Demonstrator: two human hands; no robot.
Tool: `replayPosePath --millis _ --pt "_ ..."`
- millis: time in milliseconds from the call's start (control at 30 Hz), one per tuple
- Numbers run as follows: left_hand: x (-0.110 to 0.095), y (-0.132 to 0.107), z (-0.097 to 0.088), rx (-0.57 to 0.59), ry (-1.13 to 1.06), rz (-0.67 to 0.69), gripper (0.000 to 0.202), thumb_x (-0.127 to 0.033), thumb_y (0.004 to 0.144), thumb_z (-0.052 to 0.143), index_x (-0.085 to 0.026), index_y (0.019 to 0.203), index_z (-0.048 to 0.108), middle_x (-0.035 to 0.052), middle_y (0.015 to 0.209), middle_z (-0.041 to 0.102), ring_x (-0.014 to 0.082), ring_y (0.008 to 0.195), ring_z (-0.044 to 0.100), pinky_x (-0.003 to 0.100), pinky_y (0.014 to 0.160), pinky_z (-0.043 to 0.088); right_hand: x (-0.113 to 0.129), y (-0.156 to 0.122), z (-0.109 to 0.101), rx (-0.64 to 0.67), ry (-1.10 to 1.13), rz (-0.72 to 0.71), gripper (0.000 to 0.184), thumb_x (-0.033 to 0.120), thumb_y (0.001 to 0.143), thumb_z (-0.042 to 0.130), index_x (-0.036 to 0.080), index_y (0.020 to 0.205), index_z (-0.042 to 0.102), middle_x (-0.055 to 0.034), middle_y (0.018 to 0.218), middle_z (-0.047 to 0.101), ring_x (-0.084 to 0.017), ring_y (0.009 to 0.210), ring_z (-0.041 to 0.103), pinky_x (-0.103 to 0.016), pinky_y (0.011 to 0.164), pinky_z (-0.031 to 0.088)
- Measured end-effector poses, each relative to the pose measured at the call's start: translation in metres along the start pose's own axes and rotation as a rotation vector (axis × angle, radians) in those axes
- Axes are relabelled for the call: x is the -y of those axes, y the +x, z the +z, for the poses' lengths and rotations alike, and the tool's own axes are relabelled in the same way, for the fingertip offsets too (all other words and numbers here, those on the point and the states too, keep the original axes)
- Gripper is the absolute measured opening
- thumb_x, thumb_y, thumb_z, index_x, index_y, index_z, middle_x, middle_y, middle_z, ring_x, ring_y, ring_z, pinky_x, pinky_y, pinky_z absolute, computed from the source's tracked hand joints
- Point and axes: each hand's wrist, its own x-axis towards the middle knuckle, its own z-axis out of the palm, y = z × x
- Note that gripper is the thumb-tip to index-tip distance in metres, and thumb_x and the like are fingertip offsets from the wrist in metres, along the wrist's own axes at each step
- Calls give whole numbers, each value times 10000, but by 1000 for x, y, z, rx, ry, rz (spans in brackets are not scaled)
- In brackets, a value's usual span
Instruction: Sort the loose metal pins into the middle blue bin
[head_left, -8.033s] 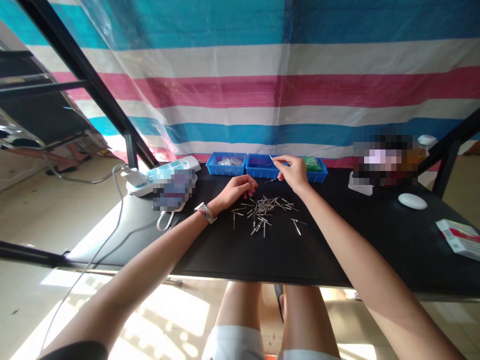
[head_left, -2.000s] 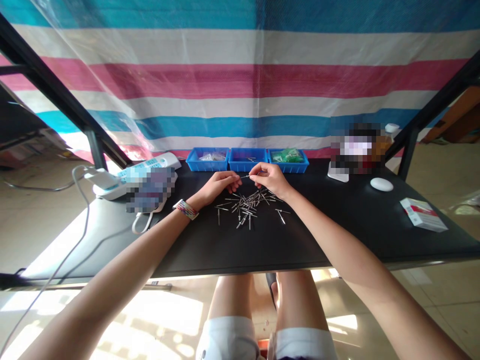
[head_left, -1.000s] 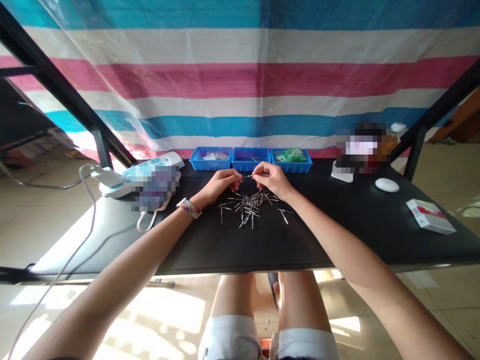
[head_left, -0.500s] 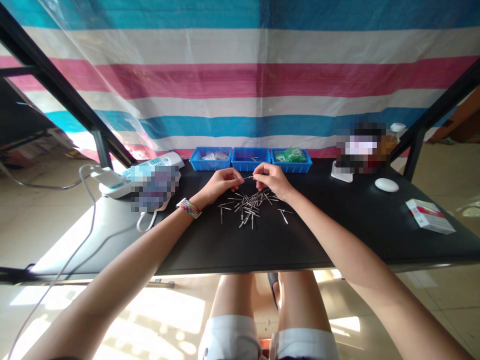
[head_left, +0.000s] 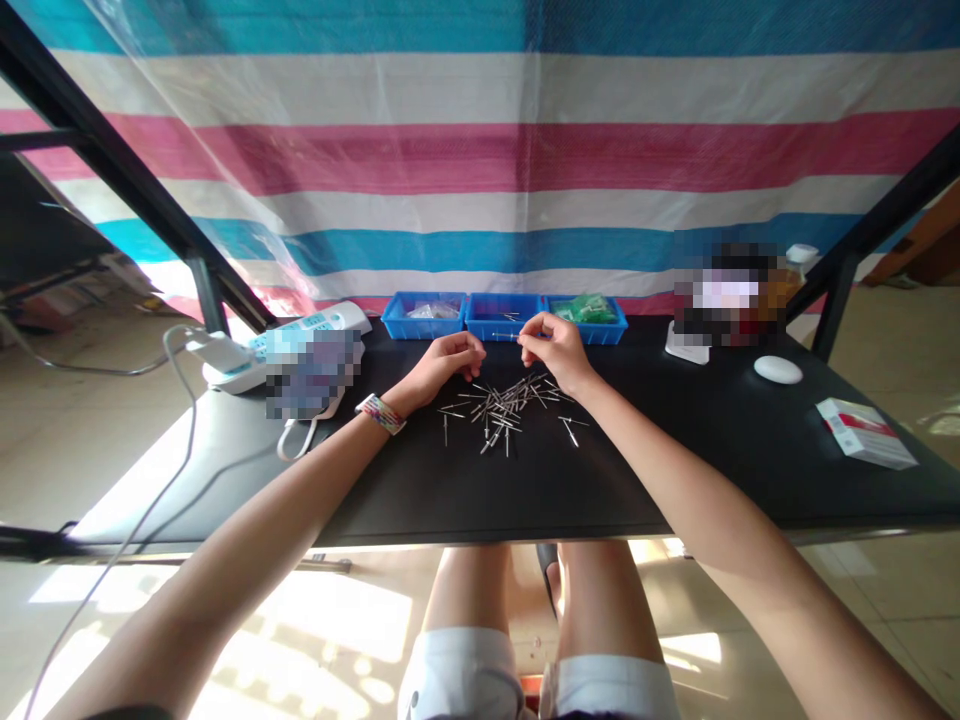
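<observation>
A heap of thin metal pins (head_left: 501,406) lies on the black table (head_left: 570,480). My right hand (head_left: 553,349) pinches one pin (head_left: 507,336) by its end and holds it level, just in front of the middle blue bin (head_left: 501,315). My left hand (head_left: 447,362) rests curled on the table left of the heap, its fingertips pressed together. What it holds, if anything, is too small to see. A woven band sits on my left wrist.
Three blue bins stand in a row at the back: the left one (head_left: 424,313) holds clear bags, the right one (head_left: 594,311) green parts. A white power strip (head_left: 300,335) and cable lie left. A white puck (head_left: 778,369) and a small box (head_left: 864,432) lie right.
My right hand has lifted the pin away from my left hand and towards the middle bin. The two hands, joined on the pin half a second ago, are now apart.
</observation>
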Motion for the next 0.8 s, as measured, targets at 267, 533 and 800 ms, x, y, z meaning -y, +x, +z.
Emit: replayPosePath --millis 267,533,800 --pt "3 2 -2 -4 -53 -41 294 -413 795 788 -169 872 643 11 727 642 139 647 623 255 599 470 3 21 -13 -192 -362 -202 197 371 867 715 198 927 786 -96 1054 753 -156 607 559 -322 565 461" --pt "3 2 -2 -19 -96 -28 278 -374 779 788 -154 898 666 15 731 648 136 635 626 248 585 481 8 -10 7 260 -574 -302 95 195 882 714 195 832 795 -36 853 711 -138 614 527 -306 644 425" --pt "3 2 -1 -51 -148 -23 273 -367 761 791 -148 875 675 3 705 630 112 586 579 232 563 470 4 -31 38 477 -788 -454 142 135 917 747 226 924 856 -57 990 772 -223 961 613 -366 934 486"
